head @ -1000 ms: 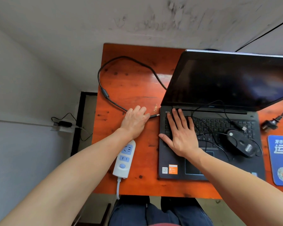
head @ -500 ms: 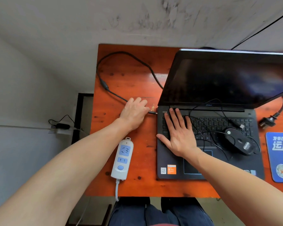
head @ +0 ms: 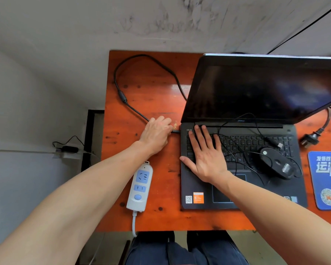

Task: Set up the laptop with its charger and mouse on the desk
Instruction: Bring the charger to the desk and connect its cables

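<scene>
Centre frame: left hand (head: 157,133), fingers clamped on the charger plug (head: 175,131), at the laptop (head: 243,165) side; right hand (head: 206,159), fingers spread, braces it. Push straight in, keeping the laptop steady.

Open black laptop (head: 243,150) on the orange table (head: 155,96), screen dark; black charger cable (head: 134,109) looped left, plug at its left edge; black mouse (head: 277,165) lying on the keyboard, cord tangled
</scene>
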